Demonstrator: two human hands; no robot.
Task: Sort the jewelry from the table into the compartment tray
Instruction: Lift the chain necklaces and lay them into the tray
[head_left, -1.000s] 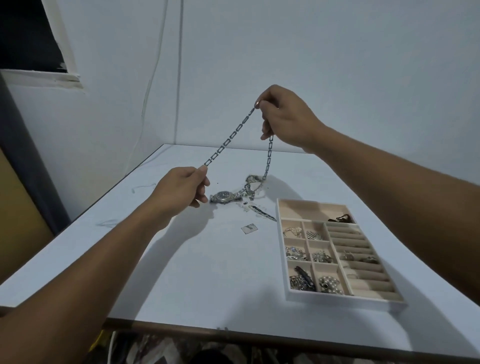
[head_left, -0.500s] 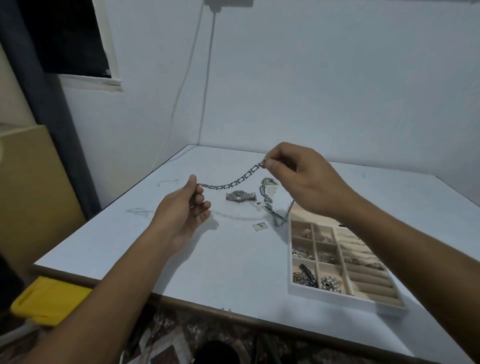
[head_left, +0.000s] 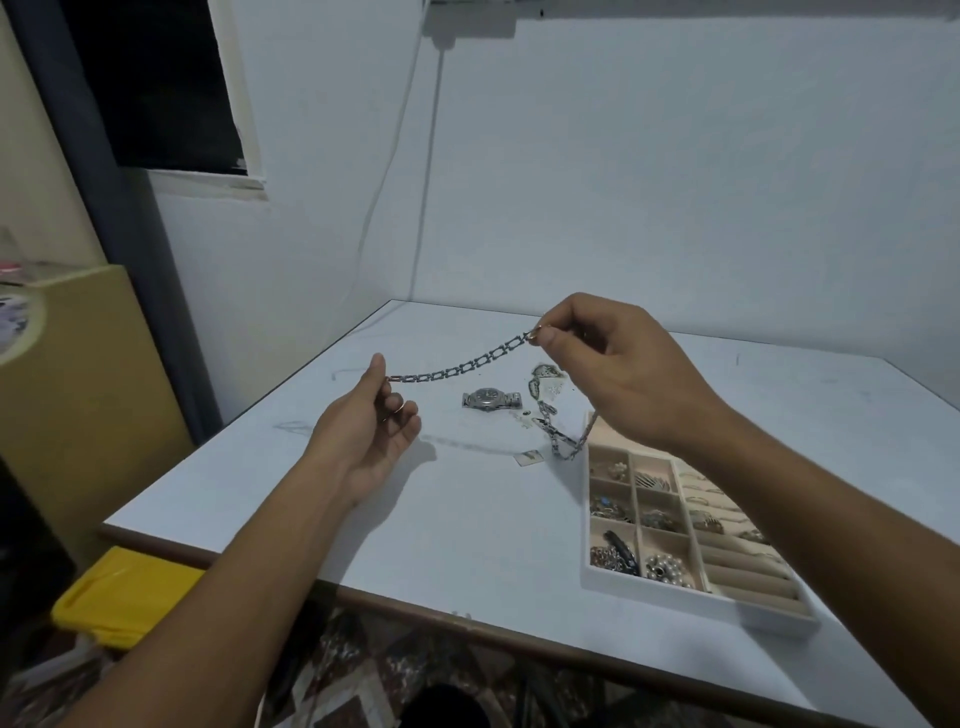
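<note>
A silver link chain (head_left: 462, 370) stretches between my two hands above the white table (head_left: 467, 519). My left hand (head_left: 371, 421) pinches its left end with the palm turned up. My right hand (head_left: 618, 364) pinches the chain higher up at the right, and the rest of the chain hangs below that hand in a loop (head_left: 563, 447) reaching the tray's far left corner. The cream compartment tray (head_left: 748, 605) lies at the right, with jewelry in its small left compartments and rings on its rolls. A silver watch (head_left: 491, 400) lies on the table beneath the chain.
A small heap of silver jewelry (head_left: 545, 382) lies beside the watch, and a small flat square piece (head_left: 529, 457) sits near the tray's corner. The table's front edge (head_left: 467, 621) runs across below my arms. A yellow bin (head_left: 122, 597) stands on the floor at left.
Both hands have come down from a raised hold, so the chain now hangs in a shallow, nearly level curve close over the table. The view has tilted up and pulled back.
</note>
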